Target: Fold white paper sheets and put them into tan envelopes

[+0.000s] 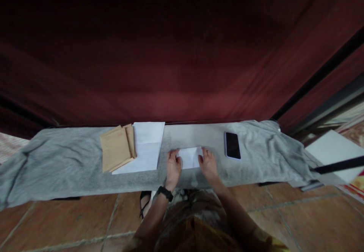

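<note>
A small white sheet of folded paper (190,158) lies on the grey cloth in front of me, wider than it is deep. My left hand (173,165), with a dark band on its wrist, grips the left edge of this paper between thumb and fingers. At the opposite edge, my right hand (208,164) pinches the paper in the same way. Faint creases show across the paper's surface. Parts of both hands' fingertips are hidden behind or under its edges.
Brown envelopes (116,148) lie in a pile at the left, partly over larger white sheets (148,145). A phone (232,145) rests to the right. Grey cloth (261,161) covers the narrow table, and a dark red panel (182,73) rises behind it.
</note>
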The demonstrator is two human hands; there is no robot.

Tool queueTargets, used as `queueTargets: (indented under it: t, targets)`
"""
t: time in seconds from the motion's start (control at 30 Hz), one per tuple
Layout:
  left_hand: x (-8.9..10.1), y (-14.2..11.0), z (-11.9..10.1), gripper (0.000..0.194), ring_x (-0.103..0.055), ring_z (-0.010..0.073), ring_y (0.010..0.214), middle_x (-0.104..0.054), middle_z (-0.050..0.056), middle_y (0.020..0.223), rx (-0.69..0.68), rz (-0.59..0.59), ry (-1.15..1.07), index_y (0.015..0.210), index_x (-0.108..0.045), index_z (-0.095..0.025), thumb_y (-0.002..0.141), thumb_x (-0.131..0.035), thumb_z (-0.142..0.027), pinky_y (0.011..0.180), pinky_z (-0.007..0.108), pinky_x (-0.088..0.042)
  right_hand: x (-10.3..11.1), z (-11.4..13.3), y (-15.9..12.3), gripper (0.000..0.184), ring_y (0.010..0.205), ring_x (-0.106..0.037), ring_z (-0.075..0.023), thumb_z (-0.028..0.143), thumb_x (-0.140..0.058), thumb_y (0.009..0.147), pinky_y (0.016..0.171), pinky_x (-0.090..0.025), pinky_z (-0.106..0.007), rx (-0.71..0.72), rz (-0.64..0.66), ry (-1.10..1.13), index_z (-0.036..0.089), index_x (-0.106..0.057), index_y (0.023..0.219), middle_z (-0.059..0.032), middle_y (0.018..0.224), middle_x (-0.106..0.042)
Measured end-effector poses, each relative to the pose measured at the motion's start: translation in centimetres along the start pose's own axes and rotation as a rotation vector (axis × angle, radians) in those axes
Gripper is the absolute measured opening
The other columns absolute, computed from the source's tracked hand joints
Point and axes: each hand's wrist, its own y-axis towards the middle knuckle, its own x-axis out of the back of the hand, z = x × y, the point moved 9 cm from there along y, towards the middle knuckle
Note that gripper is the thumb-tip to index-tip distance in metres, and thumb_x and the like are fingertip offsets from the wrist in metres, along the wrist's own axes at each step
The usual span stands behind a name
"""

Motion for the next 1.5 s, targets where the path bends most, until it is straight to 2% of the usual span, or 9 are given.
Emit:
queueTargets:
  t: [0.13, 0.23, 0.37, 0.47, 0.67, 0.9, 1.1, 1.37, 1.5]
  targets:
    - [-0.7, -1.1, -1.7, 0.042, -0.059, 0.0275, 0.126, -0.06, 0.015, 0.138, -0.126, 0.025, 0.296, 0.128, -0.066, -0.017, 0.089, -0.052, -0.007, 0.11, 0.045, -0.049, -0.2, 0.5, -0.8, 0.038, 0.106, -0.06, -0.0302, 0.023, -0.049, 0.1, 0.095, -0.046, -0.044, 0.007, 0.005, -0.094, 0.016, -0.06, 0.136, -0.0163, 0.115, -0.067]
    - [-3.0, -2.7, -3.7, 0.046, -0.041, 0.033, 0.146, -0.045, 0.017, 0.158, -0.271, 0.12, 0.471, 0.144, -0.054, -0.014, 0.099, -0.048, -0.021, 0.119, 0.052, -0.039, -0.2, 0.9, -1.3, 0.038, 0.109, -0.058, -0.0305, 0.022, -0.046, 0.102, 0.096, -0.044, -0.045, 0.032, -0.008, -0.115, 0.016, -0.06, 0.137, -0.0173, 0.124, -0.066]
    - [-7.1, -4.8, -5.8, 0.052, -0.031, 0.0284, 0.154, -0.038, 0.015, 0.164, -0.431, 0.286, 0.528, 0.153, -0.044, -0.012, 0.105, -0.037, -0.03, 0.124, 0.05, -0.032, -0.1, 0.8, -1.5, 0.04, 0.12, -0.054, -0.0296, 0.017, -0.045, 0.1, 0.101, -0.041, -0.044, 0.061, -0.02, -0.071, 0.016, -0.058, 0.137, -0.0163, 0.137, -0.062]
    - [-8.3, -5.0, -6.2, 0.053, -0.031, 0.0259, 0.154, -0.039, 0.013, 0.163, -0.445, 0.306, 0.532, 0.155, -0.041, -0.014, 0.106, -0.031, -0.033, 0.125, 0.051, -0.031, 0.0, 0.4, -1.5, 0.042, 0.123, -0.053, -0.0282, 0.013, -0.045, 0.097, 0.102, -0.041, -0.042, 0.059, -0.005, -0.035, 0.016, -0.059, 0.136, -0.015, 0.137, -0.062]
    - [-7.4, -4.2, -5.2, 0.062, -0.029, 0.027, 0.155, -0.037, 0.016, 0.163, -0.422, 0.264, 0.575, 0.156, -0.038, -0.008, 0.106, -0.03, -0.043, 0.126, 0.05, -0.028, 0.3, 0.3, -1.6, 0.043, 0.123, -0.055, -0.0286, 0.013, -0.048, 0.096, 0.101, -0.042, -0.042, 0.063, -0.009, -0.021, 0.017, -0.061, 0.137, -0.0149, 0.137, -0.063]
    - [-5.9, -3.6, -3.4, 0.061, -0.026, 0.0282, 0.155, -0.032, 0.019, 0.165, -0.354, 0.259, 0.633, 0.156, -0.036, -0.004, 0.106, -0.027, -0.038, 0.127, 0.05, -0.026, 0.6, 1.7, -1.2, 0.039, 0.131, -0.054, -0.0262, 0.018, -0.041, 0.103, 0.109, -0.039, -0.043, 0.128, -0.057, 0.018, 0.014, -0.061, 0.136, -0.0141, 0.142, -0.062]
    - [-5.8, -3.7, -3.5, 0.06, -0.024, 0.026, 0.156, -0.032, 0.016, 0.165, -0.35, 0.26, 0.606, 0.159, -0.032, -0.008, 0.106, -0.029, -0.036, 0.127, 0.049, -0.025, -0.7, 3.3, -1.5, 0.044, 0.141, -0.048, -0.0284, 0.025, -0.041, 0.105, 0.118, -0.03, -0.052, 0.262, 0.059, -0.022, 0.016, -0.054, 0.146, -0.0144, 0.15, -0.056]
    - [-5.6, -3.5, -3.5, 0.059, -0.025, 0.0269, 0.156, -0.034, 0.018, 0.164, -0.324, 0.256, 0.565, 0.158, -0.034, -0.008, 0.104, -0.032, -0.033, 0.127, 0.052, -0.026, 0.0, 1.5, -2.4, 0.049, 0.143, -0.047, -0.0281, 0.025, -0.045, 0.104, 0.119, -0.032, -0.054, 0.234, 0.086, -0.062, 0.015, -0.047, 0.152, -0.0166, 0.153, -0.052]
    - [-6.5, -3.3, -4.7, 0.058, -0.027, 0.0282, 0.155, -0.037, 0.018, 0.163, -0.315, 0.286, 0.562, 0.155, -0.039, -0.006, 0.105, -0.028, -0.034, 0.127, 0.051, -0.026, 0.2, 1.4, -2.6, 0.048, 0.143, -0.048, -0.0277, 0.022, -0.042, 0.104, 0.121, -0.03, -0.054, 0.236, 0.104, -0.047, 0.013, -0.05, 0.15, -0.0175, 0.151, -0.054]
